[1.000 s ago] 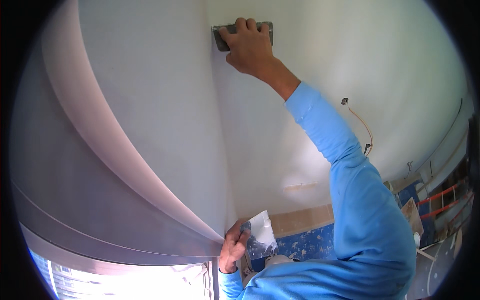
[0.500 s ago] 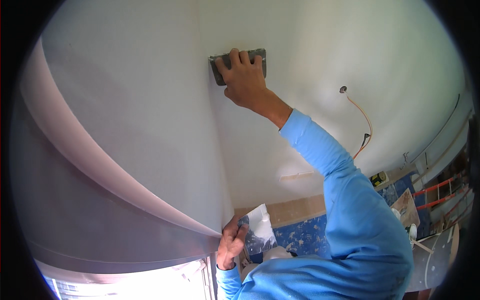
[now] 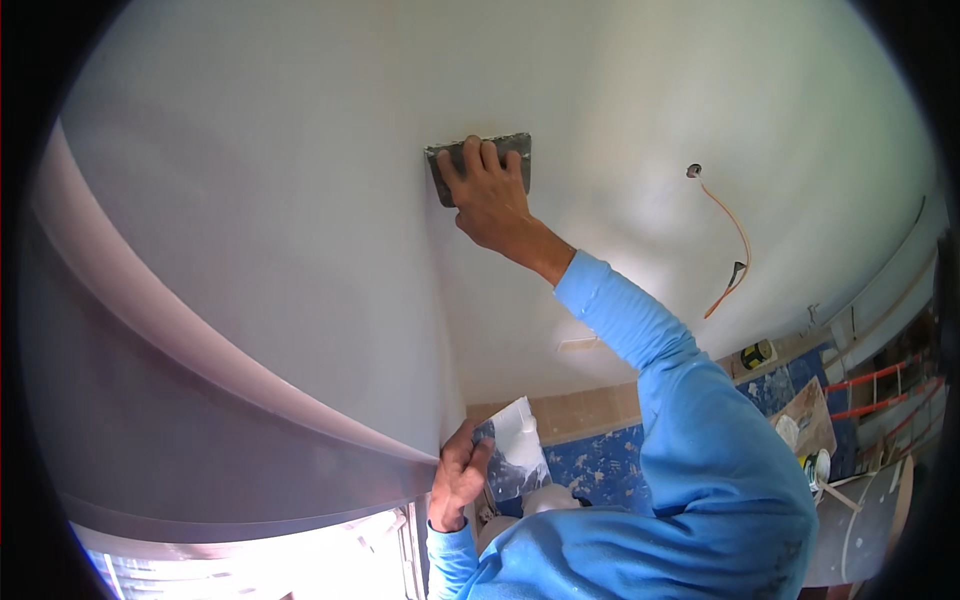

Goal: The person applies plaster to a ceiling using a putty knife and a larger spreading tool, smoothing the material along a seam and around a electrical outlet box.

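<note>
My right hand (image 3: 490,200) is closed on a wide dark putty knife (image 3: 441,188), fingers spread across its blade. The blade's far edge, with pale filler along it, lies against the white wall (image 3: 570,90) just right of the inside corner. Lower down, my left hand (image 3: 461,476) grips a flat metal filler plate (image 3: 512,480) by its left side, thumb on top. White filler (image 3: 514,425) covers the upper part of that plate. The left hand's other fingers are partly hidden.
An orange cable (image 3: 740,230) hangs from a wall hole at right. A rounded ledge (image 3: 200,315) curves along the left above a bright window. Below lie a spattered blue sheet (image 3: 600,465), a dark tub (image 3: 757,353), an open can (image 3: 818,467) and orange ladder-like rails (image 3: 868,380).
My right hand has drawn the putty knife a little way down the wall beside the corner. My left hand keeps hold of the filler plate in nearly the same place.
</note>
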{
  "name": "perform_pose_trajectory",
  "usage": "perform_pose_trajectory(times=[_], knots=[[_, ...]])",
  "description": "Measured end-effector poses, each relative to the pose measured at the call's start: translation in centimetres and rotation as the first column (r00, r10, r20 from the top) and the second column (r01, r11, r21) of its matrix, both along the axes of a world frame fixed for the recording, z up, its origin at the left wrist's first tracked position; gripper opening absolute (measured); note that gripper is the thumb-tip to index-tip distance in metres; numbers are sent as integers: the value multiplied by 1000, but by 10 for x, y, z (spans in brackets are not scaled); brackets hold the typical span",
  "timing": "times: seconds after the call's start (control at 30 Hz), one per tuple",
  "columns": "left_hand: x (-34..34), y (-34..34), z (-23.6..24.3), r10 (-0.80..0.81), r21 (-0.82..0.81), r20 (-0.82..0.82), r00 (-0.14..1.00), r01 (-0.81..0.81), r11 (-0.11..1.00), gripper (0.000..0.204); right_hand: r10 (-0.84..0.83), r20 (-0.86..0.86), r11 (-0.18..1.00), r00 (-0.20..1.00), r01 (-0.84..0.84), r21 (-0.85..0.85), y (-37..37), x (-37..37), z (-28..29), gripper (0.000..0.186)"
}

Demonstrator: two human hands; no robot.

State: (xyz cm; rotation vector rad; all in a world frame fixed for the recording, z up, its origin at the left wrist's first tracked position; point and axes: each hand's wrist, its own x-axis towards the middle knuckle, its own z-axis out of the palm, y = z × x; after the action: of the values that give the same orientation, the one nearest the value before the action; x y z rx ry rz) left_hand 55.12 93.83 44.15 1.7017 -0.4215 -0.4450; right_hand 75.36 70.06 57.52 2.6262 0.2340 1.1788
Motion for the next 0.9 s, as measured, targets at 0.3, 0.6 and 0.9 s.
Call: perform_pose_trajectory(times=[0.3, 0.6, 0.9], knots=[[-3, 2, -13, 33, 2, 30, 999, -33, 999, 25, -19, -12, 1000, 1000, 19, -7, 3, -4, -38, 79], [-16, -14, -24, 232, -258, -185, 955, -275, 926, 31, 87, -398, 995, 913, -62, 76, -7, -47, -57, 61], [-15, -49, -30, -49, -730, -621, 783, -554, 400, 32, 878, -86, 266, 471, -330, 906, -4, -218, -89, 71]])
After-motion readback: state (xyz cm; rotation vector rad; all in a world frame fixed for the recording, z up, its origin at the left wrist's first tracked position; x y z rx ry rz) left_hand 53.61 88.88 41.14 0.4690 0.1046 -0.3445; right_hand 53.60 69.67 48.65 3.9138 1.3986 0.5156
